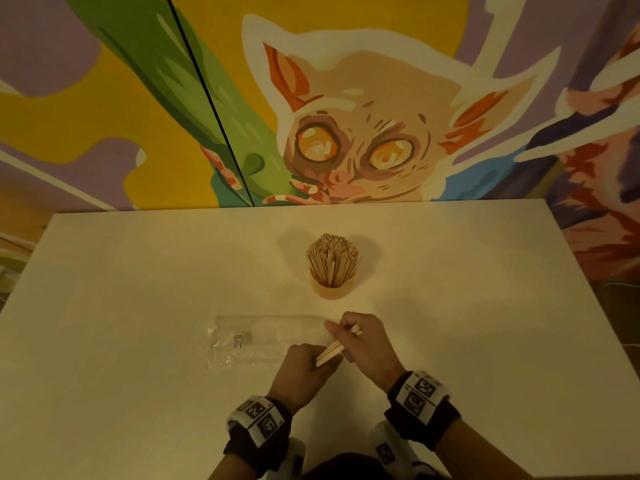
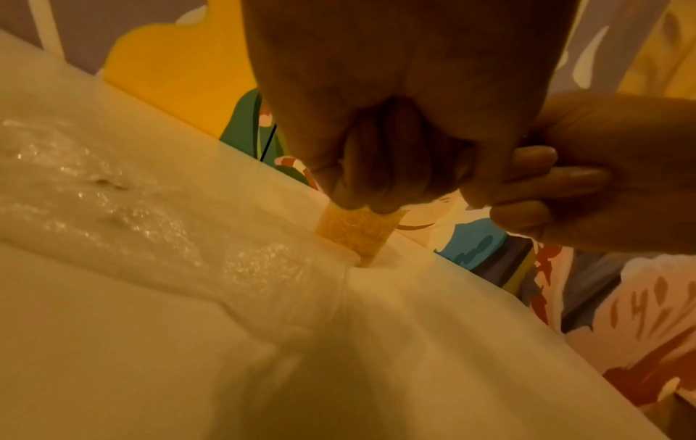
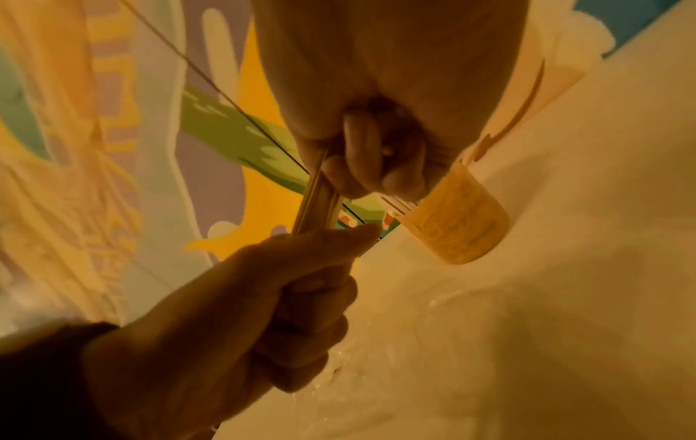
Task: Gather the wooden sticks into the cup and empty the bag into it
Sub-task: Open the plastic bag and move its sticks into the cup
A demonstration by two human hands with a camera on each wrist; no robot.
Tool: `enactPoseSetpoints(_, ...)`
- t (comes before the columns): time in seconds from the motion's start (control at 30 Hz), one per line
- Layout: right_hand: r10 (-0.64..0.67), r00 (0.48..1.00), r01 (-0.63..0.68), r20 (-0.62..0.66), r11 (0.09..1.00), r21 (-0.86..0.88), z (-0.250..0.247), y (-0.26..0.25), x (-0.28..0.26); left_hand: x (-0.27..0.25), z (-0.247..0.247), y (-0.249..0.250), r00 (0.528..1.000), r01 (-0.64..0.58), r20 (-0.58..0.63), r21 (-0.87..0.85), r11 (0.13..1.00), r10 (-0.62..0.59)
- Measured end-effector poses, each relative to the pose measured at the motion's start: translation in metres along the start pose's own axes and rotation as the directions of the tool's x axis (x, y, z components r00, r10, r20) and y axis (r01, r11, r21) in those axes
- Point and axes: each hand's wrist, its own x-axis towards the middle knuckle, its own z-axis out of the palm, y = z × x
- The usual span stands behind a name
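A cup stands on a white table, already packed with upright wooden sticks. Nearer the person than the cup, the left hand and right hand both grip a small last bundle. Just left of the hands, a clear bag lies flat, seemingly empty. Only this bundle seems left to add.

The sticks are pale, matt, bare wood, as is the small bundle. The cup looks like matt tan paper or card with a faint printed pattern. The bag is clear, glossy, crinkled plastic. The table is smooth, matt white.
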Motion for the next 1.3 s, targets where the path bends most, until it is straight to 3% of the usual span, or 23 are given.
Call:
enactPoseSetpoints(0.13, -0.017, 1.0, 0.018, -0.02, 1.0, 0.025, -0.009, 0.005, 0.009, 0.009, 0.003, 0.0, 0.999, -0.028, -0.045, -0.121, 0.992, 0.023)
enactPoseSetpoints(0.37, 0.084, 0.986, -0.079, -0.147, 0.996, 0.043, -0.053, 0.014, 0.039, 0.036, -0.007, -0.003, 0.999, -0.018, 0.034, -0.206, 0.978, 0.026)
enactPoseSetpoints(0.5, 0.128, 0.988, -0.127, -0.085, 0.992, 0.01, -0.057, 0.009, 0.054, 0.046, 0.0, -0.003, 0.998, -0.053, 0.027, -0.104, 0.993, 0.056)
enactPoseSetpoints(0.6, 0.124, 0.991, -0.123, -0.046, 0.992, 0.02, -0.05, 0.005, 0.057, 0.053, 0.002, 0.007, 0.998, -0.047, -0.043, -0.174, 0.984, 0.04)
enactPoseSetpoints(0.73, 0.08, 0.996, -0.078, -0.033, 0.994, 0.079, -0.04, 0.003, 0.058, 0.061, 0.001, 0.012, 0.99, -0.06, -0.139, -0.241, 0.969, 0.027)
enactPoseSetpoints(0.83, 0.037, 0.998, -0.034, -0.041, 0.998, 0.052, -0.043, 0.004, 0.061, 0.061, -0.002, 0.008, 0.994, -0.086, -0.091, -0.224, 0.971, 0.067)
enactPoseSetpoints(0.9, 0.021, 0.998, -0.02, -0.061, 0.999, 0.027, -0.047, 0.005, 0.063, 0.061, -0.007, 0.009, 0.995, -0.084, -0.069, -0.31, 0.947, 0.066)
enactPoseSetpoints(0.97, 0.006, 0.994, -0.003, -0.105, 1.0, 0.025, -0.055, 0.005, 0.067, 0.066, -0.016, 0.006, 0.99, -0.082, -0.139, -0.363, 0.928, 0.033)
enactPoseSetpoints(1.1, -0.032, 0.963, 0.038, -0.267, 0.999, 0.019, -0.079, 0.004, 0.087, 0.086, -0.036, -0.008, 0.922, -0.067, -0.385, -0.272, 0.96, -0.045)
enactPoseSetpoints(1.2, -0.139, 0.928, 0.124, -0.346, 0.99, -0.064, -0.09, -0.004, 0.106, 0.097, -0.046, 0.013, 0.945, -0.058, -0.328, -0.23, 0.972, -0.021)
enactPoseSetpoints(1.3, -0.305, 0.906, 0.236, -0.294, 0.94, -0.247, -0.089, -0.012, 0.123, 0.121, -0.042, 0.021, 0.949, -0.141, -0.294, -0.084, 0.986, 0.111)
